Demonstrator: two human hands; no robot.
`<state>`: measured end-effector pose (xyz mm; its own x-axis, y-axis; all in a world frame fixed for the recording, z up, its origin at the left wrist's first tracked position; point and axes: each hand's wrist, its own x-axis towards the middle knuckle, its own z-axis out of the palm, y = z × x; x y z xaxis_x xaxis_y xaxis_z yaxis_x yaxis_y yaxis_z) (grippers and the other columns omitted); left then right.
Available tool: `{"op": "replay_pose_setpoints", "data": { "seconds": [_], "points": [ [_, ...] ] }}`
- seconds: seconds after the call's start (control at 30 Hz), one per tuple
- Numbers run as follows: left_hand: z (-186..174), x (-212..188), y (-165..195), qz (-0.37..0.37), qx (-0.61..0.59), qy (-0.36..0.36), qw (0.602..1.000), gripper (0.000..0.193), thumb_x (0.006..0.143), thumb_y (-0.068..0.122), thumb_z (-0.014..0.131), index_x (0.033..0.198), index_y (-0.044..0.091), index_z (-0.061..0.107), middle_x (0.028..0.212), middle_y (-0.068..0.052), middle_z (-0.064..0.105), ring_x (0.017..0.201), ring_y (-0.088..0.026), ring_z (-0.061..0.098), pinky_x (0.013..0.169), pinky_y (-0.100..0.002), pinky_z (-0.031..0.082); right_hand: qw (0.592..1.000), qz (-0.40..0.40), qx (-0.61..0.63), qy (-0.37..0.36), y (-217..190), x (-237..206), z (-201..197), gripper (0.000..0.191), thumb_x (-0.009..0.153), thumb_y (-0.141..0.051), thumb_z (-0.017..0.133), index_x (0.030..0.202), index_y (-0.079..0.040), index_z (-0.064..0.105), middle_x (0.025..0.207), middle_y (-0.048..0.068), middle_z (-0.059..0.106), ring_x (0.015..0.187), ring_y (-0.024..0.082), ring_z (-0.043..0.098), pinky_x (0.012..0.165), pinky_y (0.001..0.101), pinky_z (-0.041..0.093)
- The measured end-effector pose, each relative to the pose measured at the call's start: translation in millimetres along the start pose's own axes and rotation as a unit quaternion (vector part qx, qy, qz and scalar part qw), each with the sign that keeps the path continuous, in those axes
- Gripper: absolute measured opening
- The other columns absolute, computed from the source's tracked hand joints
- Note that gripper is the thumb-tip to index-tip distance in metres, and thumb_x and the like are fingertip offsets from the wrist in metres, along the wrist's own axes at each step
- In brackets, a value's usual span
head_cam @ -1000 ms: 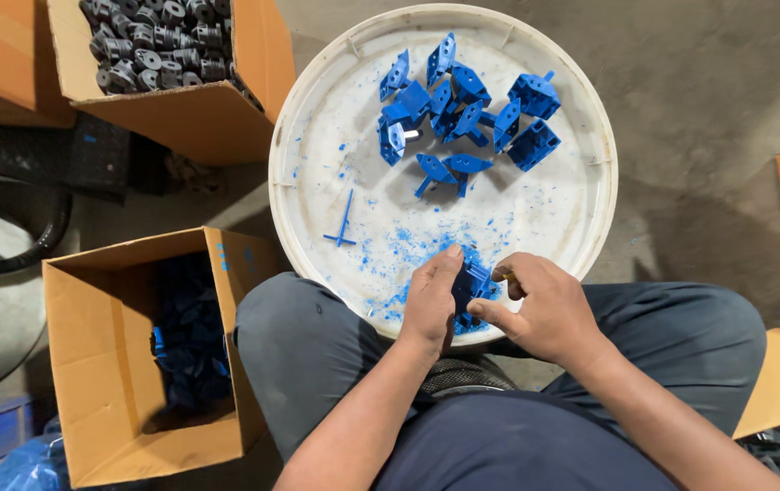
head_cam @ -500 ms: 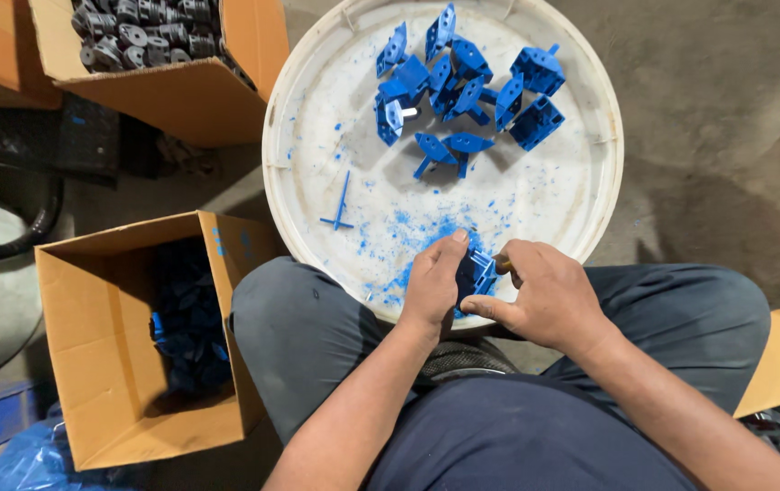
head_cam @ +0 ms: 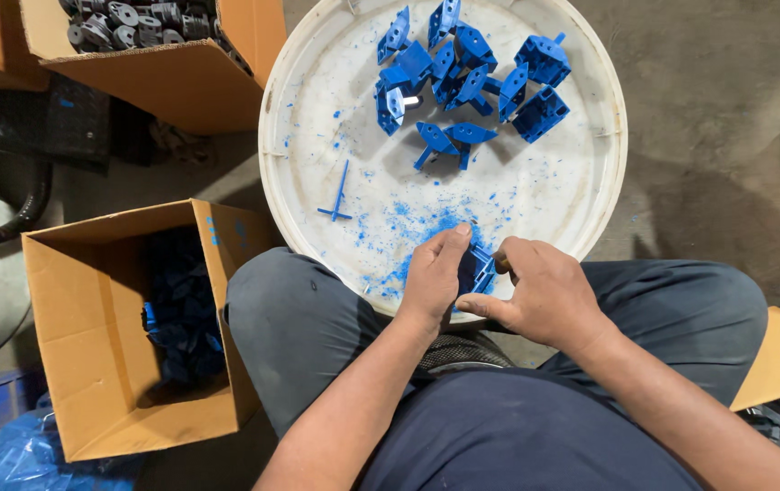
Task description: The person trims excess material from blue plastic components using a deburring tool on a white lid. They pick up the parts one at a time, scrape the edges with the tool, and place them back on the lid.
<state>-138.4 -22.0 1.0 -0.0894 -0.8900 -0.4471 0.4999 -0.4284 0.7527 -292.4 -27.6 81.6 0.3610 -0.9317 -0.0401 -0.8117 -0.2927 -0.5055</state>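
— So, what have you got there?

— One small blue plastic part (head_cam: 478, 269), pinched between both hands at the near edge of the white round tray (head_cam: 317, 91). My left hand (head_cam: 435, 273) is curled over it from the left, fingers closed on it. My right hand (head_cam: 540, 295) closes on it from the other side, thumb pointing toward the left hand. Most of the part is hidden under my fingers, so its shape I cannot tell.

— What lies around it?

— Blue shavings (head_cam: 417, 227) are scattered on the tray just beyond my hands, thickest right by them. A thin blue T-shaped sprue (head_cam: 339, 195) lies to the left of the shavings, apart from everything. A pile of blue parts (head_cam: 467, 77) sits at the far side of the tray, well apart from my hands.

— And off the tray?

— The tray rests against my knees. By my left knee stands an open cardboard box (head_cam: 72, 336) with more blue pieces inside. Further off on the left, another cardboard box (head_cam: 181, 82) holds dark grey round parts (head_cam: 126, 18). Nothing lies between my hands and the pile but shavings.
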Motion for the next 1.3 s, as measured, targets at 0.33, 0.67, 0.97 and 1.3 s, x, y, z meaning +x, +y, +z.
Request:
{"op": "replay_pose_setpoints", "data": {
  "seconds": [0.33,0.67,0.97,1.3],
  "points": [
    [-2,2,-2,0.022,0.024,-0.001,0.999,0.035,0.102,0.036,0.064,0.082,0.008,0.065,0.074,0.007,0.051,0.068,-0.004,0.042,0.059,-0.024,0.037,0.997,-0.047,-0.02,0.064,0,-5,11,0.059,0.069,-0.059,0.083,0.082,-0.005,0.064,0.069,0.01,0.063,0.066,0.03,0.063,0.06,0.0418,0.051],
    [-2,-1,1,0.005,0.027,-0.009,1.0,0.036,0.101,0.037,0.064,0.083,0.006,0.067,0.073,0.006,0.053,0.067,-0.004,0.044,0.059,-0.024,0.039,0.998,-0.05,-0.018,0.043,2,-6,12,0.059,0.07,-0.058,0.083,0.076,-0.003,0.061,0.07,0.01,0.063,0.065,0.029,0.063,0.059,0.0408,0.051],
    [-1,-2,9,0.117,0.207,0.032,0.971,0.042,0.102,0.038,0.063,0.078,0.004,0.063,0.067,0.003,0.053,0.065,-0.007,0.044,0.058,-0.027,0.041,0.995,0.042,0.041,-0.085,8,1,11,0.041,0.083,-0.05,0.07,0.078,-0.01,0.07,0.066,0.012,0.067,0.066,0.036,0.063,0.058,0.0459,0.048],
    [-2,-1,12,0.165,0.022,0.003,0.986,0.022,0.105,0.023,0.058,0.094,0.005,0.062,0.089,0.001,0.061,0.083,-0.008,0.052,0.079,-0.025,0.045,0.992,0.091,0.052,-0.063,4,3,3,0.047,0.085,-0.052,0.071,0.076,-0.006,0.066,0.064,0.015,0.064,0.063,0.038,0.062,0.057,0.0454,0.047]
  ]
}}
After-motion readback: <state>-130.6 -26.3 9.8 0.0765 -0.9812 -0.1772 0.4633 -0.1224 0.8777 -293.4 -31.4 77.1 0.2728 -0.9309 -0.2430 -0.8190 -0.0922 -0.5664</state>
